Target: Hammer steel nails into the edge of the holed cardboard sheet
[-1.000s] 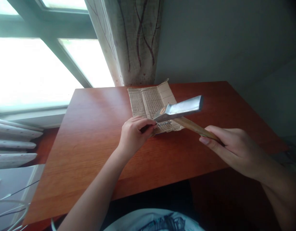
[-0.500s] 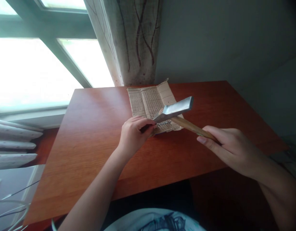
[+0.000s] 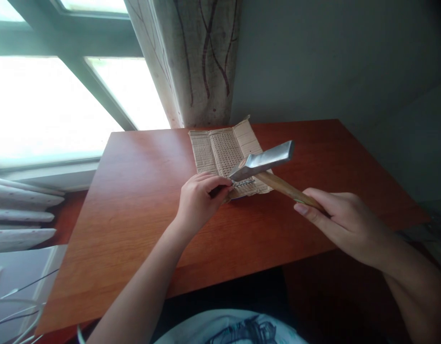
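Observation:
My right hand (image 3: 335, 215) is wrapped around the wooden handle of a hammer (image 3: 268, 160). The hammer's long metal head hangs over the cardboard, its left end close to my left fingertips. Thumb and forefinger of my left hand (image 3: 204, 193) are pinched together at the near edge of a creased sheet of cardboard (image 3: 204, 148). Whatever is between those fingers is hidden or too small to make out. Rows of small holes cover the cardboard's middle panel. A row of small dark metal pieces, like nails (image 3: 246, 184), stands along its near side.
The cardboard lies on a reddish-brown wooden table (image 3: 134, 215) toward its far edge. A window (image 3: 44, 105) and a patterned curtain (image 3: 206, 57) are behind the table at the left. Cables (image 3: 19, 306) hang beside its near left corner.
The hammer head has shifted slightly to the right and its right end has risen a little. My left hand stays in the same place.

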`<state>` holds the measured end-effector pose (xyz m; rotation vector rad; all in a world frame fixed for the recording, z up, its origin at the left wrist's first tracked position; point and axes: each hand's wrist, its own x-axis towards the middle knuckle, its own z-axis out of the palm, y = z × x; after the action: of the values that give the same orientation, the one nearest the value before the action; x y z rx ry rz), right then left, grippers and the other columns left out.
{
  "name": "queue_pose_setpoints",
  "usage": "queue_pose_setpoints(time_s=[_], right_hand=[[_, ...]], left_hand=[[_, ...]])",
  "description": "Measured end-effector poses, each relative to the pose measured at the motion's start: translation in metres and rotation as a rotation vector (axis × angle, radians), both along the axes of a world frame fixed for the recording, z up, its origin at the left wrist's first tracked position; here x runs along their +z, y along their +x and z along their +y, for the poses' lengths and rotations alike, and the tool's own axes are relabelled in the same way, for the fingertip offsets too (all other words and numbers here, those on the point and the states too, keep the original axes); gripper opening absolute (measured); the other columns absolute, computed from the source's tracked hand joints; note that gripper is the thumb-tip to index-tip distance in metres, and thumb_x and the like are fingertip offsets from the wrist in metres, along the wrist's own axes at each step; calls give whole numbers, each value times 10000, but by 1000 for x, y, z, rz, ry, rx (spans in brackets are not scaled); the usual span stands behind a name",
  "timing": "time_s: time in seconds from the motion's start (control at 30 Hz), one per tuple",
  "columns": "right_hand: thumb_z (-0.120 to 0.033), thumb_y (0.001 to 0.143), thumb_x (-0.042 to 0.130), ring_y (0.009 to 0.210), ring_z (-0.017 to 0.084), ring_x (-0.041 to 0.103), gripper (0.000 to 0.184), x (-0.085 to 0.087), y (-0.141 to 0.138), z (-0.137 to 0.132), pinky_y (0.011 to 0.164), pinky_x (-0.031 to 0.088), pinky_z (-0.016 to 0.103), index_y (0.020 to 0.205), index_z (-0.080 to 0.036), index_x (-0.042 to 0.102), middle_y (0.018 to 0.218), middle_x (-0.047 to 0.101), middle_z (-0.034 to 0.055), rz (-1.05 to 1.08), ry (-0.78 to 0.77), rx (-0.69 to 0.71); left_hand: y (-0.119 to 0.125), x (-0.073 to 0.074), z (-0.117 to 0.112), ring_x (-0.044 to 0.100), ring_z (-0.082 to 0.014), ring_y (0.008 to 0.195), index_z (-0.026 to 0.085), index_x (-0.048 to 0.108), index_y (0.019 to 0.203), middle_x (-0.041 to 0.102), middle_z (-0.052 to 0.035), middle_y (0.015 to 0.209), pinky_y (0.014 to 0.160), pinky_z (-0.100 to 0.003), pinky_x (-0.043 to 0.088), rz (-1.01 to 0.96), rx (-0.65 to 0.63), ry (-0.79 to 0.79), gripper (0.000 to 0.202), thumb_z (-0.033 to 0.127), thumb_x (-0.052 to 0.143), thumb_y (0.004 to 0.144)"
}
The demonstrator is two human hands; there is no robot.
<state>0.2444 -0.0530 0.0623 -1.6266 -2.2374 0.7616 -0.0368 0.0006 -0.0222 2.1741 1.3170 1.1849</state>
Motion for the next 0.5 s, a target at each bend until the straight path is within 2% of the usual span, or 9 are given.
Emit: queue_pose_setpoints(time_s=[0.13, 0.5], right_hand=[[-502, 1043, 479, 484, 117, 456, 420, 6, 1, 1, 473, 317, 268, 723, -230, 488, 569, 458, -46, 9, 10, 3], [-481, 1049, 484, 484, 112, 447, 400, 3, 2, -4, 483, 310, 267, 740, -228, 496, 568, 446, -49, -1, 49, 5]], left_hand=[[1, 0, 0, 715, -170, 762, 221, 753, 846, 788, -20, 844, 710, -285, 545, -10, 1, -7, 53, 203, 720, 884], [0, 2, 1, 711, -169, 760, 217, 748, 844, 787, -17, 840, 710, -283, 538, -3, -8, -13, 56, 197, 717, 886]])
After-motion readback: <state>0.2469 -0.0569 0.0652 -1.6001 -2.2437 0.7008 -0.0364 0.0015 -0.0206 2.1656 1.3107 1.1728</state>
